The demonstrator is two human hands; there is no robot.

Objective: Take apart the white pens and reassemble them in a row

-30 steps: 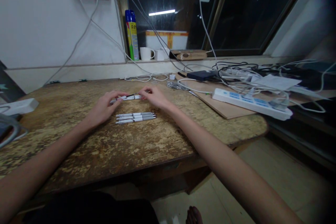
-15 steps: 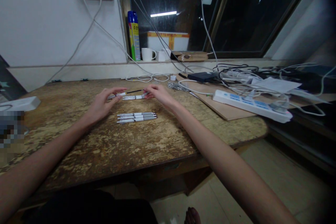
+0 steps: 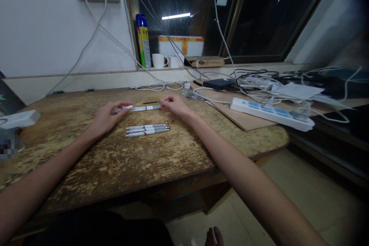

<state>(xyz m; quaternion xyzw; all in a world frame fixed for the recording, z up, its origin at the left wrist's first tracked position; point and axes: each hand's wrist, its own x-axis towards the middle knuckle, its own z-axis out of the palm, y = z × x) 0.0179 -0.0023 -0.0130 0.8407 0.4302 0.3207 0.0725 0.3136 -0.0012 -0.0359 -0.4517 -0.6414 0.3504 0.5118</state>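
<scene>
My left hand [image 3: 107,116] pinches a white pen barrel [image 3: 127,107] between thumb and fingers, above the far part of the table. Opposite it, my right hand [image 3: 175,107] is closed on the right end of a thin dark pen refill [image 3: 150,102] whose left tip looks yellowish. The refill and the barrel are apart. White pens [image 3: 146,108] lie between the hands, just below the refill; my right fingers are close to their grey ends. Nearer me, three white-and-grey click pens [image 3: 147,130] rest side by side.
The worn wooden table [image 3: 115,169] carries a white power strip [image 3: 271,112] on a brown board [image 3: 245,123] at right, amid tangled cables. A small clear bag [image 3: 188,95] lies beyond my right hand. A spray can [image 3: 143,42] and white mug [image 3: 159,60] stand on the sill.
The white barrel in my left hand shows more plainly and has moved slightly away from the refill. My right hand still holds the refill. The whole view has shifted a little.
</scene>
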